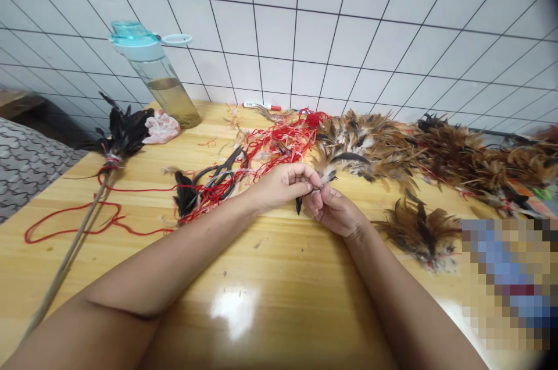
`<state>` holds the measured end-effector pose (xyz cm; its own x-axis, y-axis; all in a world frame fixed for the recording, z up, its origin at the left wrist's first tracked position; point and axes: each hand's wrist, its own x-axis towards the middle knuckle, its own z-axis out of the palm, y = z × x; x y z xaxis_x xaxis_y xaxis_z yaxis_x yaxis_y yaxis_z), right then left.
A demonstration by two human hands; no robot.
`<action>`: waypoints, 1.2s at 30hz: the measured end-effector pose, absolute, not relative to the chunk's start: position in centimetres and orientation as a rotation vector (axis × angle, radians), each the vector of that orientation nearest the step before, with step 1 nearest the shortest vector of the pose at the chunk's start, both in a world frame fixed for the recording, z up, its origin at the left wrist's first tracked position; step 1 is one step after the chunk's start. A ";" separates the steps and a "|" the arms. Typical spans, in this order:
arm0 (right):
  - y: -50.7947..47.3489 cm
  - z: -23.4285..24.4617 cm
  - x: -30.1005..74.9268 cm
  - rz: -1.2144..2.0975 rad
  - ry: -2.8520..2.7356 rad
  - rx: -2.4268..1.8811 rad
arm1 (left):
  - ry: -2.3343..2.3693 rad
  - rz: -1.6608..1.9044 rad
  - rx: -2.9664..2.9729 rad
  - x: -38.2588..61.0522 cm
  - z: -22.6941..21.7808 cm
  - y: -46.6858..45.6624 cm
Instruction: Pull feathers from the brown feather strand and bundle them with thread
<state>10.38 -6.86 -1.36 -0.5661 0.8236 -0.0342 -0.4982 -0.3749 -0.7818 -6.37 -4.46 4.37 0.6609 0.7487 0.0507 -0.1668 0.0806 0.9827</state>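
Observation:
My left hand (pixel 288 185) and my right hand (pixel 337 210) meet above the table, fingertips pinched together on a small dark feather (pixel 299 205). Its dark end sticks out below my left fingers; the rest is hidden by the fingers. Just behind the hands lie loose brown feathers (pixel 364 140) and a tangle of red string (pixel 283 146). Black-handled scissors (pixel 218 171) rest to the left, partly under string. A stick (pixel 72 248) with black feathers (pixel 126 128) bound at its top lies farther left, red cord (pixel 117 220) trailing from it.
A water bottle (pixel 172 93) with a teal lid stands at the back left beside a pink-white scrunchie (pixel 161 127). A marker (pixel 261 106) lies by the tiled wall (pixel 274 29). Brown feather bundles (pixel 475 155) stretch rightward, with another bundle (pixel 421 227) nearer. A pixelated patch covers the right.

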 end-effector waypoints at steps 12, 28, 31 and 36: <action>-6.9 -1.4 10.5 1.988 -0.954 -0.468 | 0.460 0.765 1.566 -6.1 3.6 -4.8; -6.9 -1.1 10.1 2.025 -0.939 -0.631 | 0.630 0.744 1.952 -6.7 3.9 -3.9; -6.9 -1.2 10.1 2.022 -0.953 -0.634 | 0.621 0.706 1.930 -6.8 4.1 -3.8; -6.9 -1.4 10.2 2.018 -1.087 -0.569 | 0.501 0.569 1.735 -7.2 4.5 -3.9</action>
<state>10.22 -6.91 -1.37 -0.6116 0.7907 -0.0282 -0.4115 -0.3483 -0.8422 -7.16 -3.91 4.52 0.7890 0.6042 0.1114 0.0348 -0.2250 0.9737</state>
